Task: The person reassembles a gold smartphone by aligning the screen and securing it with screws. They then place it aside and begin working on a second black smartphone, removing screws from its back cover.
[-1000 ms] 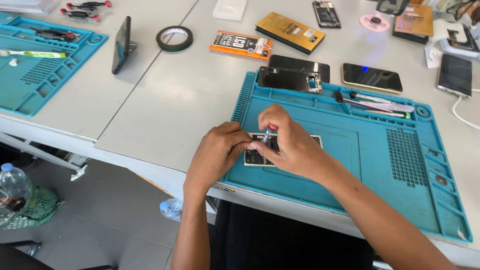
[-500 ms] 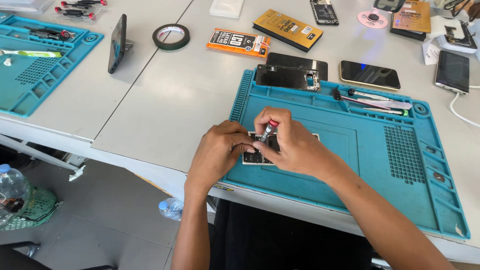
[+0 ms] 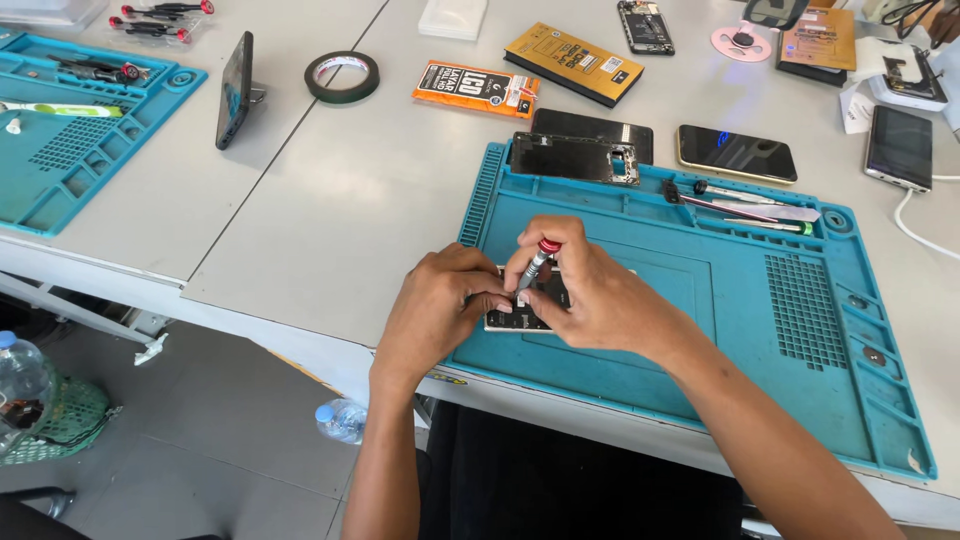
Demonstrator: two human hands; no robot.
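At centre frame, the red-capped screwdriver (image 3: pixel 535 268) is now pinched upright by the right hand (image 3: pixel 590 295), tip lowered onto the opened phone (image 3: pixel 520 315) steadied by the left hand (image 3: pixel 440 310).

The blue work mat (image 3: pixel 760 330) looks like matt rubbery silicone, with moulded ridges and a dotted grid. The screwdriver (image 3: pixel 534 268) has a metallic, ribbed shaft and a glossy red cap. The opened phone (image 3: pixel 525 305) beneath it shows dark, dull inner parts. The table (image 3: pixel 330 200) is smooth, pale laminate with a faint sheen. The smartphone (image 3: pixel 737 153) beyond the mat has a glossy glass face. The tape roll (image 3: pixel 342 77) is matt black, and the orange box (image 3: pixel 475 89) is printed cardboard.
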